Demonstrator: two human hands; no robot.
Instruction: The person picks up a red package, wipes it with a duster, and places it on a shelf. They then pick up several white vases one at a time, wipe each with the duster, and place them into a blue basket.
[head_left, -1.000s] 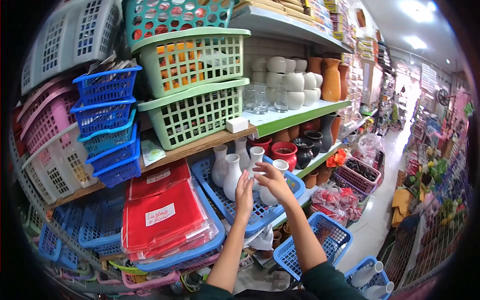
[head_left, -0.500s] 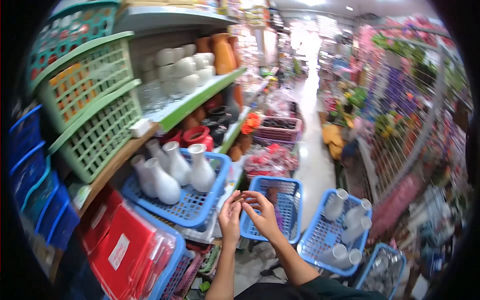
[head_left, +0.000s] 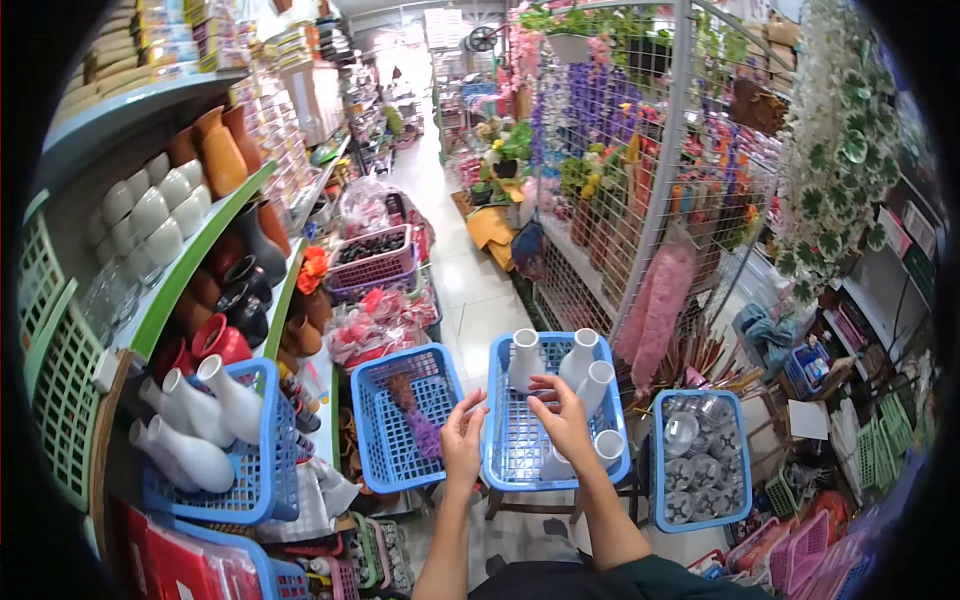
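Both of my hands are raised in front of me, fingers curved and apart, with nothing held. My left hand (head_left: 463, 437) hovers by the gap between two blue plastic baskets. My right hand (head_left: 563, 415) is over the middle blue basket (head_left: 512, 447), close to the white vases inside it. One white vase (head_left: 523, 362) stands at that basket's far left; others line its right side and near end, partly hidden by my right forearm. The left blue basket (head_left: 372, 425) contains a purple and brown bunch (head_left: 424, 436).
At left, another blue basket (head_left: 275, 470) holds several white vases (head_left: 234, 400) beside shelves of pots. A blue basket of clear glassware (head_left: 703, 470) is at right. A wire rack (head_left: 655, 200) with artificial flowers borders the aisle (head_left: 462, 290).
My view has swung right, bringing the middle basket of vases in front of me. My hands, close together before, have moved apart.
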